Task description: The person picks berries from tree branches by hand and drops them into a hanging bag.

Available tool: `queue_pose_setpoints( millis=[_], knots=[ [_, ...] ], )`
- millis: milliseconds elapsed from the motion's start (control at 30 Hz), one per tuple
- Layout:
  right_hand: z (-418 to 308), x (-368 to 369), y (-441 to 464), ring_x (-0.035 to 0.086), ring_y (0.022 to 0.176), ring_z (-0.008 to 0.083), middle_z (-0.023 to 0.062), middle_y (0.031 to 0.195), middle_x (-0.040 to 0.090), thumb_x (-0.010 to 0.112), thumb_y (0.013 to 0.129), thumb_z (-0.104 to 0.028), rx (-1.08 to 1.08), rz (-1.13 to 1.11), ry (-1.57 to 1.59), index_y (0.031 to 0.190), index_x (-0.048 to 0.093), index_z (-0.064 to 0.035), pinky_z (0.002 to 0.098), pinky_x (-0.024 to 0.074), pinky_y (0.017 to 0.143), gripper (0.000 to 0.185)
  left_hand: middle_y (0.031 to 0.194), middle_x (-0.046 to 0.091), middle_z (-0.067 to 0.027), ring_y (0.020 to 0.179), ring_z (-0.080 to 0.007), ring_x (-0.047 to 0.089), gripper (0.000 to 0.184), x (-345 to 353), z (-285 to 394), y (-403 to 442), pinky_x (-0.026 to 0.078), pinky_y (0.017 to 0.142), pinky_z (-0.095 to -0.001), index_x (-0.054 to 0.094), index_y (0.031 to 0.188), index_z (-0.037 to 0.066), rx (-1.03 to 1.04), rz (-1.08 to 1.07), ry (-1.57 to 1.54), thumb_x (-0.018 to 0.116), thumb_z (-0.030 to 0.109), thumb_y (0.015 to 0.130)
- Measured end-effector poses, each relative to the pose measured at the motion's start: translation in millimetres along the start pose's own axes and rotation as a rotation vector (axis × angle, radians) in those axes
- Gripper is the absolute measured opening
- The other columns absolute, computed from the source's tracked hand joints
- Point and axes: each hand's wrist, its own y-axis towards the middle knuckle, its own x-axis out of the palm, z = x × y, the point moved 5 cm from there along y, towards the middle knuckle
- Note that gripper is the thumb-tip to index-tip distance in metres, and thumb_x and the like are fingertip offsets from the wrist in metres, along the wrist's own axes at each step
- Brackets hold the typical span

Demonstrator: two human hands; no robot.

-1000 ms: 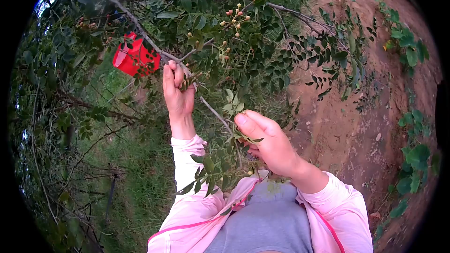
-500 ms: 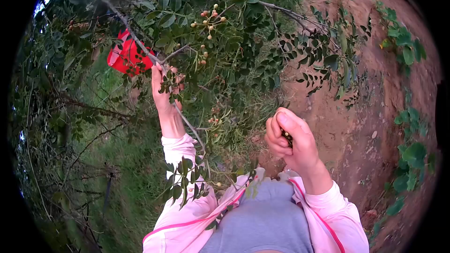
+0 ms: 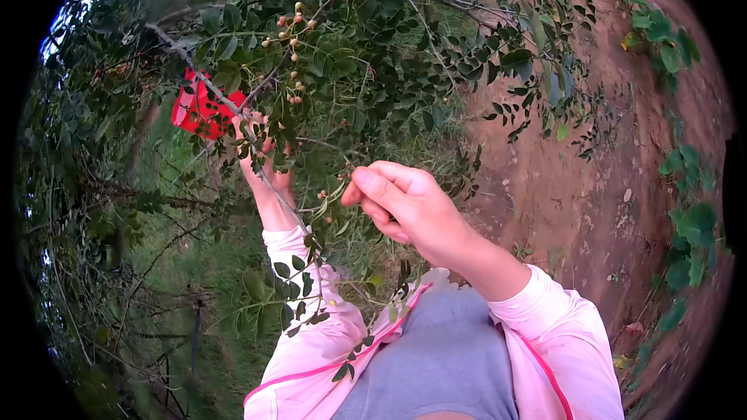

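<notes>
My left hand (image 3: pixel 263 155) is closed around a grey branch (image 3: pixel 253 134), partly hidden by leaves. Above it hangs a cluster of small round berries (image 3: pixel 294 40), yellowish to pinkish red. My right hand (image 3: pixel 405 206) is palm down, its fingers curled in and its thumb pinched against the forefinger. Those tips are at a thin green stem (image 3: pixel 340 189) beside a few berries (image 3: pixel 322 194). The inside of this hand is hidden now; small berries showed in it a moment ago.
A red bucket (image 3: pixel 204 109) is behind the branch, beyond my left hand. Leafy branches (image 3: pixel 467 8) spread across the top. Bare reddish soil (image 3: pixel 560 210) lies to the right, with a green vine (image 3: pixel 692 225) along its edge. Grass (image 3: pixel 226 288) covers the ground at left.
My right hand has moved left and up from above the soil to the foliage, turning palm down. My left hand and the branch have shifted slightly left and down in view.
</notes>
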Motion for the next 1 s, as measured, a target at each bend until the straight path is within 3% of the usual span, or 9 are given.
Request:
queue_pose_setpoints(
  millis=[233, 367, 467, 600, 700, 733, 800, 900, 1000],
  knots=[
    [8.0, 29.8, 33.3, 0.033, 0.050, 0.0003, -0.0079, 0.064, 0.042, 0.056, 0.098, -0.041, 0.069, -0.167, -0.149, 0.085, 0.056, -0.0090, 0.0203, 0.0225, 0.043, 0.034, 0.095, 0.063, -0.0004, 0.082, -0.0108, 0.062, 0.025, -10.8, 3.6, 1.1, 0.053, 0.073, -0.0287, 0.058, 0.108, 0.012, -0.028, -0.023, -0.007, 0.054, 0.034, 0.099],
    [8.1, 28.3, 29.3, 0.034, 0.054, -0.0004, -0.0089, 0.069, 0.044, 0.054, 0.100, -0.030, 0.062, -0.236, -0.174, 0.094, 0.057, -0.0094, 0.0189, 0.0245, 0.046, 0.022, 0.094, 0.063, 0.0002, 0.082, -0.0101, 0.061, 0.025, -11.0, 3.8, -0.8, 0.052, 0.073, -0.0282, 0.059, 0.108, 0.011, -0.028, -0.022, -0.006, 0.053, 0.034, 0.099],
    [7.7, 22.4, 22.5, 0.033, 0.056, 0.0000, -0.0082, 0.073, 0.045, 0.050, 0.101, -0.024, 0.080, -0.281, -0.008, 0.101, 0.056, -0.0095, 0.0183, 0.0258, 0.047, 0.015, 0.094, 0.062, 0.0007, 0.082, -0.0096, 0.061, 0.025, -21.2, 2.0, 3.7, 0.052, 0.073, -0.0278, 0.059, 0.109, 0.011, -0.042, -0.032, 0.016, 0.053, 0.034, 0.100],
    [11.3, 1.1, 8.0, 0.037, 0.056, 0.0016, -0.0069, 0.070, 0.043, 0.047, 0.102, -0.026, -0.083, -0.096, -0.093, 0.098, 0.055, -0.0069, 0.0204, 0.0313, 0.049, 0.021, 0.094, 0.062, 0.0013, 0.082, -0.0086, 0.061, 0.025, -0.1, 6.6, 2.4, 0.052, 0.073, -0.0276, 0.059, 0.110, 0.011, -0.097, -0.186, -0.053, 0.052, 0.033, 0.100],
    [9.8, -14.4, -12.8, 0.034, 0.054, 0.0019, -0.0058, 0.070, 0.044, 0.044, 0.103, -0.024, -0.119, -0.105, -0.117, 0.097, 0.054, -0.0057, 0.0189, 0.0289, 0.048, 0.022, 0.096, 0.063, -0.0010, 0.081, -0.0121, 0.062, 0.025, 2.2, 3.9, -3.5, 0.052, 0.078, -0.0336, 0.059, 0.111, 0.010, -0.016, 0.127, -0.099, 0.051, 0.032, 0.101],
    [9.9, -20.8, -19.5, 0.034, 0.053, 0.0020, -0.0055, 0.070, 0.045, 0.044, 0.104, -0.024, -0.150, -0.125, -0.091, 0.096, 0.053, -0.0053, 0.0186, 0.0287, 0.047, 0.022, 0.101, 0.063, -0.0023, 0.085, -0.0138, 0.062, 0.028, 3.3, 4.8, -6.5, 0.052, 0.081, -0.0356, 0.058, 0.116, 0.010, -0.006, 0.085, -0.024, 0.051, 0.032, 0.100],
    [6.1, -28.4, -29.2, 0.034, 0.050, 0.0023, -0.0026, 0.070, 0.047, 0.046, 0.102, -0.024, -0.113, -0.070, -0.047, 0.095, 0.054, -0.0034, 0.0178, 0.0267, 0.045, 0.023, 0.112, 0.063, -0.0045, 0.097, -0.0162, 0.062, 0.037, -3.4, 4.2, -6.8, 0.052, 0.083, -0.0369, 0.054, 0.127, 0.011, 0.010, -0.001, 0.031, 0.053, 0.034, 0.099],
    [-2.0, -25.1, -32.9, 0.034, 0.048, 0.0023, -0.0004, 0.069, 0.048, 0.050, 0.099, -0.024, -0.036, -0.046, 0.058, 0.096, 0.055, -0.0013, 0.0185, 0.0253, 0.043, 0.023, 0.109, 0.063, -0.0040, 0.097, -0.0156, 0.061, 0.035, -23.3, 0.5, 1.8, 0.051, 0.083, -0.0336, 0.054, 0.124, 0.011, -0.007, -0.105, 0.073, 0.054, 0.036, 0.099],
    [-2.7, -9.4, -25.2, 0.033, 0.047, 0.0022, -0.0008, 0.069, 0.047, 0.050, 0.099, -0.024, 0.025, -0.130, 0.042, 0.098, 0.057, -0.0009, 0.0189, 0.0242, 0.043, 0.024, 0.104, 0.062, -0.0031, 0.092, -0.0144, 0.060, 0.029, -17.1, 0.7, -4.8, 0.050, 0.082, -0.0311, 0.056, 0.117, 0.012, -0.008, 0.006, 0.114, 0.054, 0.036, 0.099]
  ],
)
